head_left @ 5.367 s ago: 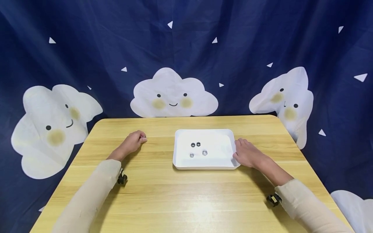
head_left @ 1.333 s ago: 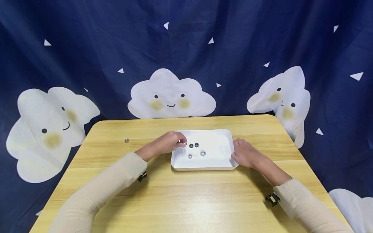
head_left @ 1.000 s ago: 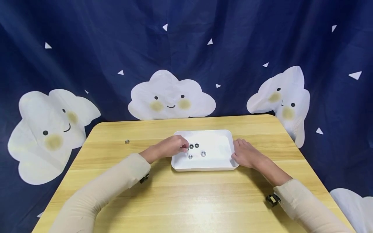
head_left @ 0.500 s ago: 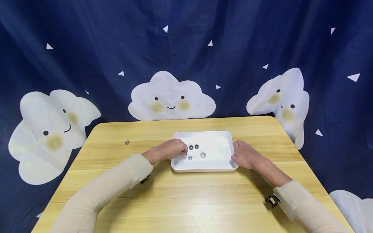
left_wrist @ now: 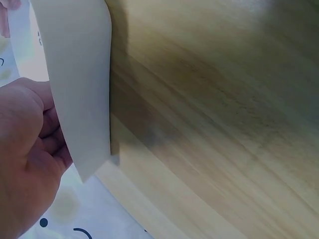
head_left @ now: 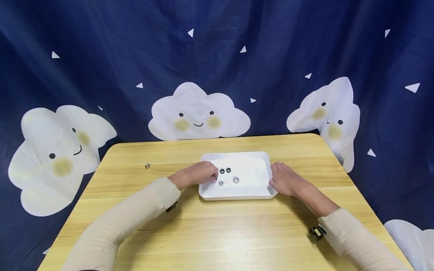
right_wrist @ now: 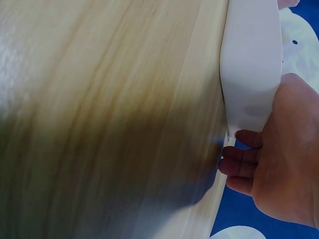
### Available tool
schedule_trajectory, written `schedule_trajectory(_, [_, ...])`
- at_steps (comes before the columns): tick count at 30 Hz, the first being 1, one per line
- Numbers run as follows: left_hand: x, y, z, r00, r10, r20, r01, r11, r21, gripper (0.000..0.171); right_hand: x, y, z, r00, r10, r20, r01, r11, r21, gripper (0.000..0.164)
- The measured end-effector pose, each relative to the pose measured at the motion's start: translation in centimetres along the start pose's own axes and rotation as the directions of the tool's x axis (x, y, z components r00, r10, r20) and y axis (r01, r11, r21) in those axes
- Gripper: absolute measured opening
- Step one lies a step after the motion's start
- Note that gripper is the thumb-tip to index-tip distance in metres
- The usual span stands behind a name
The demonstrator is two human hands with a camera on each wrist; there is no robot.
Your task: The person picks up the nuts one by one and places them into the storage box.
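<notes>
A white shallow tray [head_left: 254,169] lies on the wooden table. My left hand [head_left: 202,172] reaches over its left rim, fingers curled down inside; a small nut [head_left: 215,178] is barely visible at the fingertips, mostly hidden. In the left wrist view the tray wall covers those fingertips. My right hand [head_left: 286,179] grips the tray's right end, its fingers [right_wrist: 239,169] curled by the outer wall. Inside the tray are two dark nuts [head_left: 222,171], a small silver nut [head_left: 221,183] and a larger silver nut [head_left: 236,180].
Another nut [head_left: 147,166] lies on the table [head_left: 217,226] to the left of the tray. Behind the table's far edge hangs a dark blue curtain [head_left: 271,56] with white clouds.
My left hand carried a nut from the table's left side into the tray, then moved slightly toward the near side. Over the last half second it barely moved. My right hand stayed on the tray.
</notes>
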State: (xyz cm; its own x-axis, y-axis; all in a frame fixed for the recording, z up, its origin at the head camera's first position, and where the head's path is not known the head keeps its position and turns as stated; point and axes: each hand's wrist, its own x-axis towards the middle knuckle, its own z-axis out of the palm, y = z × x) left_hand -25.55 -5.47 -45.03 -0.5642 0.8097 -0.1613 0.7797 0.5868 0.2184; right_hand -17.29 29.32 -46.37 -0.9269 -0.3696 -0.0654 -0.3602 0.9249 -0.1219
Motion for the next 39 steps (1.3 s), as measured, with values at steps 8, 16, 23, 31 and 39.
schedule_trajectory(8, [0.0,-0.2,0.0,0.999,-0.012,0.032,0.013,1.000,-0.024,0.010,0.0,-0.1,-0.2,1.000,-0.005,-0.001,0.005,1.000,-0.008,0.056])
schedule_trajectory(16, [-0.1,-0.2,0.0,0.999,-0.019,0.029,0.020,0.999,-0.030,0.010,-0.1,-0.1,-0.1,1.000,-0.001,-0.001,0.001,1.000,0.006,0.055])
schedule_trajectory(23, [-0.7,-0.2,-0.5,1.000,-0.022,0.012,0.022,1.000,-0.008,0.016,0.0,0.0,-0.1,1.000,-0.002,-0.007,0.002,1.000,0.009,0.054])
schedule_trajectory(31, [-1.2,-0.2,-1.6,1.000,-0.014,-0.011,0.015,0.999,0.034,0.020,0.1,0.0,-0.1,1.000,-0.008,-0.007,0.009,1.000,0.020,0.055])
schedule_trajectory(39, [-1.4,-0.6,-2.3,0.997,0.024,-0.068,-0.020,0.998,0.061,0.020,0.1,0.0,-0.1,1.000,-0.004,0.000,0.004,1.000,0.027,0.053])
